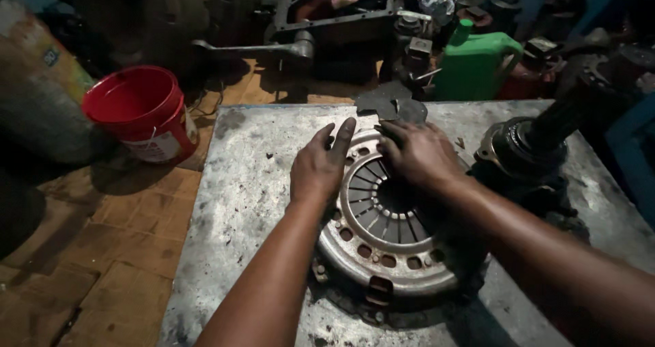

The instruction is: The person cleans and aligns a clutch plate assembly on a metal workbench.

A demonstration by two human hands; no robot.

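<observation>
A round metal clutch pressure plate (382,241) with radial spring fingers lies flat on a grey metal tabletop (252,183). My left hand (321,166) rests palm down on the plate's far left rim, fingers spread and pointing away. My right hand (419,156) lies on the far right side of the plate, fingers curled over its edge near the centre opening. Neither hand holds anything lifted.
A dark shaft assembly with a round flange (529,149) stands at the table's right. A dark flat gasket piece (389,103) lies at the far edge. A red bucket (143,111) sits on the brick floor at left. A green jug (474,64) and engine parts crowd behind.
</observation>
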